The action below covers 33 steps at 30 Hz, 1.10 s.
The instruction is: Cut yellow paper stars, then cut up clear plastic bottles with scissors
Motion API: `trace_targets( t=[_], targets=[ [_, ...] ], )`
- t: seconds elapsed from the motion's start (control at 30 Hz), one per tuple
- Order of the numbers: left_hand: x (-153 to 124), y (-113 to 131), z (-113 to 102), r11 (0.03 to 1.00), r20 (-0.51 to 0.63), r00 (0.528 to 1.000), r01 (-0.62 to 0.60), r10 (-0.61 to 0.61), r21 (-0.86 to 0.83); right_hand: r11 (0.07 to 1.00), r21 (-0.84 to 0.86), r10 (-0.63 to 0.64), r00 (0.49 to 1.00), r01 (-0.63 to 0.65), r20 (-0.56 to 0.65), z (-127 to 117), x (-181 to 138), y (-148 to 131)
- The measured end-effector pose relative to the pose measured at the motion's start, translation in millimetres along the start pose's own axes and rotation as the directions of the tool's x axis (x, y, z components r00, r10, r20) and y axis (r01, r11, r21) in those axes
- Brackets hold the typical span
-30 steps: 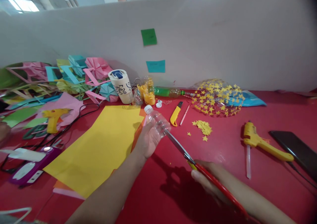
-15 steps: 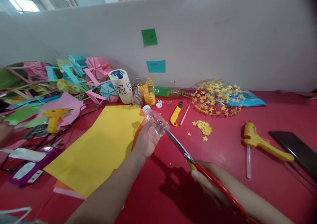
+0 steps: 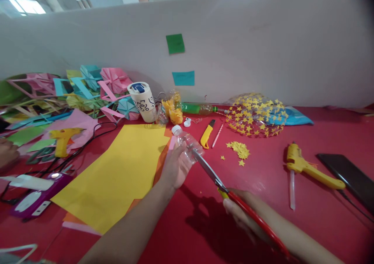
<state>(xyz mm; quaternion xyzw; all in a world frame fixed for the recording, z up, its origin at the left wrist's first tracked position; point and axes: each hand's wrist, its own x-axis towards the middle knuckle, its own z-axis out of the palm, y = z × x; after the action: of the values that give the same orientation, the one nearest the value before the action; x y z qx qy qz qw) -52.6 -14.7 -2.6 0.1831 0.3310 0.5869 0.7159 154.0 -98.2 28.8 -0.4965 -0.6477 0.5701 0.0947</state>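
My left hand [image 3: 174, 166] is wrapped round a small clear plastic bottle [image 3: 188, 141] with a white cap, held on its side above the red table [image 3: 263, 186]. My right hand [image 3: 244, 213] grips red-handled scissors [image 3: 233, 198]. Their metal blades point up-left and meet the bottle's lower end. A large yellow paper sheet [image 3: 117, 170] lies just left of my left hand.
A yellow utility knife [image 3: 207, 134], loose yellow paper stars [image 3: 241, 150], a star-covered clear ball [image 3: 255, 114], a yellow glue gun [image 3: 306, 166] and a dark tablet [image 3: 350, 176] lie to the right. A white cup [image 3: 143, 100], coloured paper crafts [image 3: 87, 88] and another glue gun [image 3: 62, 139] stand at left.
Almost nothing has moved. The bottle and scissors shifted slightly, with the blades staying against the bottle's end.
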Motion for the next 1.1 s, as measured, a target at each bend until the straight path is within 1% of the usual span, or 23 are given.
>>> trace_targets(
  t=[0.2, 0.3, 0.4, 0.47, 0.53, 0.67, 0.77, 0.93, 1.0, 1.1],
  targets=[
    [-2, -1, 3, 1.0, 0.006, 1.0, -0.021, 0.021, 0.001, 0.998, 0.06, 0.013, 1.0, -0.012, -0.022, 5, 2, 8],
    [-1, -1, 2, 1.0, 0.017, 1.0, -0.016, 0.016, 0.004, 0.993, 0.11, 0.052, 0.998, -0.046, -0.048, 7, 3, 11],
    [0, -1, -1, 1.0, 0.009, 1.0, -0.01, 0.01, 0.004, 0.983, 0.162, 0.097, 0.995, -0.089, -0.039, 8, 4, 7],
    [1, -1, -3, 1.0, 0.003, 1.0, -0.007, 0.007, 0.01, 0.978, 0.173, 0.125, 0.992, -0.12, -0.019, 8, 4, 4],
    [1, -1, -3, 1.0, 0.004, 1.0, -0.004, 0.004, 0.015, 0.976, 0.171, 0.144, 0.989, -0.137, -0.025, 9, 4, 2],
    [1, 1, -2, 1.0, 0.0, 1.0, -0.003, 0.003, 0.017, 0.982, 0.162, 0.116, 0.989, -0.1, -0.092, 12, 6, 4],
    [1, 2, -1, 1.0, -0.001, 1.0, -0.017, 0.017, 0.023, 0.986, 0.151, 0.083, 0.993, -0.069, -0.089, 12, 7, 6],
    [-2, -1, 0, 0.997, 0.085, 0.995, -0.064, 0.06, 0.043, 0.992, 0.124, 0.003, 0.998, 0.006, -0.069, 8, 6, 6],
    [-4, -2, 2, 0.996, 0.101, 0.993, -0.071, 0.065, 0.05, 0.99, 0.14, 0.004, 0.998, 0.006, -0.069, 8, 5, 4],
    [-6, -3, 3, 0.995, 0.118, 0.99, -0.083, 0.076, 0.057, 0.98, 0.198, 0.04, 0.997, -0.025, -0.069, 11, 4, 3]
  ],
)
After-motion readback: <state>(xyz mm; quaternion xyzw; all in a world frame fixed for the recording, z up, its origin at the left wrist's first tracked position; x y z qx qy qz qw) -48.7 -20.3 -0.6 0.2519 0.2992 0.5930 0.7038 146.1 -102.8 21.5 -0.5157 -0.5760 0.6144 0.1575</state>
